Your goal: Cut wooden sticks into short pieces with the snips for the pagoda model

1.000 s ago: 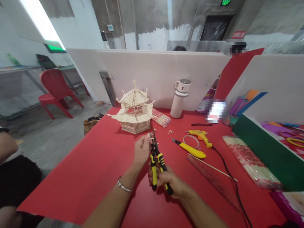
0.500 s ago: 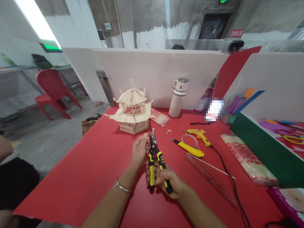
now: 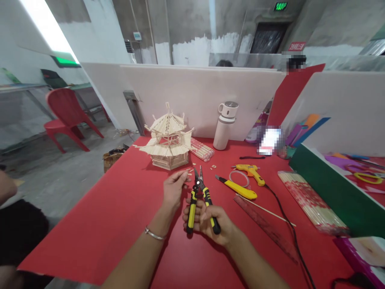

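My right hand [image 3: 210, 220] is wrapped around yellow-and-black pliers [image 3: 199, 196], whose handles are spread and whose jaws point away from me, parted. Just left of the jaws, my left hand [image 3: 174, 190] is closed in a pinch, with the pale end of a thin wooden stick [image 3: 189, 174] showing at its fingertips; the rest of the stick is hidden. Short cut stick pieces [image 3: 213, 166] lie on the red tabletop beyond the jaws. Behind my left hand stands a pagoda model [image 3: 169, 140] built of pale sticks, with two roof tiers.
On the right lie a yellow utility knife [image 3: 243, 190], a yellow glue gun [image 3: 251, 170] with a black cord, a red ruler [image 3: 264, 228] and a packet of sticks [image 3: 313, 202]. A white bottle [image 3: 224, 128] stands at the back before a white partition [image 3: 195, 92]. A green box wall [image 3: 325, 192] borders the right.
The pliers have shifted slightly right, away from my left fingertips, and their jaws and handles are wider apart. My left hand has drawn slightly left. A small stick piece now shows on the table beyond.
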The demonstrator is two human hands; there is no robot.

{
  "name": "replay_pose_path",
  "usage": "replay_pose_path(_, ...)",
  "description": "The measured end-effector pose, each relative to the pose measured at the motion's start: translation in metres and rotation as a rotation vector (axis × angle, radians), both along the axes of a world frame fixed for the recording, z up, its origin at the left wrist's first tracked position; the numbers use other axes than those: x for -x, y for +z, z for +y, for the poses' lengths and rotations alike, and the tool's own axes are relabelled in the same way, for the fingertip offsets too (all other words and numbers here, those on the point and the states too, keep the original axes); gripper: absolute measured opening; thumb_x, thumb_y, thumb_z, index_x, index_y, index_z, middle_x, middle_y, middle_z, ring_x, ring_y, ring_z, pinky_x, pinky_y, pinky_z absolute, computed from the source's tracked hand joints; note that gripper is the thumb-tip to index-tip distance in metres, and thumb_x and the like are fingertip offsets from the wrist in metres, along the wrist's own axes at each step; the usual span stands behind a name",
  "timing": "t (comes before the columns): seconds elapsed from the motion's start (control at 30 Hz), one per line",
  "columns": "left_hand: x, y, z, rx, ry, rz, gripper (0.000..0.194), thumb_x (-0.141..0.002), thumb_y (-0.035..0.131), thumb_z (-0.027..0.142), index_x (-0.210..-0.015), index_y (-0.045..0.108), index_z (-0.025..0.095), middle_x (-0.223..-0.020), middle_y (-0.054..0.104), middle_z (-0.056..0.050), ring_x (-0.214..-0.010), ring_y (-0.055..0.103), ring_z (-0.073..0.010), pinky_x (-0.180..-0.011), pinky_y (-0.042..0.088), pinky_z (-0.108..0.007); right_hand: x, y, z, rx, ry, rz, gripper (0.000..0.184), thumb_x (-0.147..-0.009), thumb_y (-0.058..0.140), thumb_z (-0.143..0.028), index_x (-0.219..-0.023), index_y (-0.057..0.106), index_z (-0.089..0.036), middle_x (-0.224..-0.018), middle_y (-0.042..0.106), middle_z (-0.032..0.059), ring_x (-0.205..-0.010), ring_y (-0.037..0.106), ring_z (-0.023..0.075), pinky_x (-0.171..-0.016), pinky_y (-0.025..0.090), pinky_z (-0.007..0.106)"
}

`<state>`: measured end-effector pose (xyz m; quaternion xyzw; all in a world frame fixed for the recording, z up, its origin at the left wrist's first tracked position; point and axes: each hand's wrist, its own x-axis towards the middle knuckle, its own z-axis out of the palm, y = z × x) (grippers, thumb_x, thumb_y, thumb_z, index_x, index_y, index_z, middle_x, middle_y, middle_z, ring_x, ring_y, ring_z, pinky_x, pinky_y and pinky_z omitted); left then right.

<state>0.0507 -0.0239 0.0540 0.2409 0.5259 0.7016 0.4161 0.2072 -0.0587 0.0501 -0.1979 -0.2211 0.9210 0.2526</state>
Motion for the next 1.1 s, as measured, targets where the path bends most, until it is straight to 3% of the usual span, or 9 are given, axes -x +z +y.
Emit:
replay_pose_path(0.17,-0.001,0.008,-0.003,-0.033,-0.026,-0.087,0.043,-0.052,0.09,0.034,-0.086,0.075,0.012,-0.078,0.075,-0.009,-0.07,0.07,-0.0179,-0.051,0.047,-0.02,-0.008,0.007,0.004,-0.15,-0.076,-0.17,0.044,-0.052,0.061,-0.013,-0.096,0.062,-0.019,-0.089,0.069,0.004,-0.086,0.066,0.0224,-0.083,0.049,0.037)
replay_pose_path(0.3,-0.002,0.019,-0.007,-0.051,-0.018,-0.053,0.04,-0.052,0.091,0.033,-0.082,0.073,0.013,-0.079,0.076,-0.009,-0.072,0.072,-0.0195,-0.051,0.047,-0.021,-0.014,0.013,0.007,-0.351,-0.102,-0.5,0.035,-0.054,0.06,-0.017,-0.089,0.062,-0.018,-0.086,0.065,0.0041,-0.084,0.062,0.0207,-0.076,0.046,0.033)
replay_pose_path(0.53,-0.004,0.024,-0.011,-0.139,-0.039,0.026,0.028,-0.066,0.083,0.033,-0.085,0.073,0.016,-0.083,0.077,-0.009,-0.073,0.071,-0.0184,-0.053,0.048,-0.022,-0.012,0.012,0.002,-0.945,-0.19,-0.845,0.039,-0.063,0.051,-0.013,-0.101,0.057,-0.021,-0.092,0.06,0.0015,-0.083,0.053,0.0187,-0.075,0.041,0.031)
replay_pose_path(0.63,-0.004,0.024,-0.011,-0.155,-0.041,0.006,0.026,-0.066,0.083,0.035,-0.081,0.072,0.016,-0.078,0.074,-0.006,-0.069,0.067,-0.0148,-0.052,0.047,-0.02,-0.01,0.009,0.001,-1.09,-0.216,-0.926,0.045,-0.064,0.05,-0.011,-0.108,0.056,-0.021,-0.097,0.06,0.0023,-0.087,0.051,0.0194,-0.079,0.04,0.032)
replay_pose_path(0.73,-0.002,0.024,-0.012,-0.162,-0.039,0.005,0.025,-0.069,0.082,0.037,-0.08,0.071,0.017,-0.077,0.07,-0.003,-0.071,0.064,-0.0131,-0.053,0.046,-0.019,-0.01,0.009,0.001,-1.09,-0.193,-0.925,0.044,-0.064,0.049,-0.011,-0.107,0.056,-0.02,-0.095,0.058,0.0021,-0.086,0.05,0.0194,-0.079,0.04,0.032)
replay_pose_path(0.93,-0.003,0.023,-0.015,-0.127,-0.035,0.073,0.025,-0.071,0.081,0.038,-0.083,0.074,0.018,-0.079,0.07,-0.003,-0.073,0.06,-0.0118,-0.061,0.048,-0.02,-0.012,0.02,-0.002,-0.777,-0.077,-0.701,0.045,-0.06,0.053,-0.016,-0.105,0.054,-0.019,-0.099,0.057,0.0032,-0.094,0.055,0.021,-0.078,0.043,0.031)
replay_pose_path(1.1,-0.005,0.028,-0.018,-0.131,-0.057,0.113,0.022,-0.072,0.08,0.037,-0.081,0.075,0.018,-0.08,0.07,-0.003,-0.072,0.058,-0.0117,-0.062,0.047,-0.021,-0.012,0.023,-0.006,-0.759,-0.063,-0.678,0.043,-0.058,0.053,-0.017,-0.101,0.054,-0.02,-0.098,0.058,0.0028,-0.092,0.054,0.0203,-0.076,0.042,0.031)
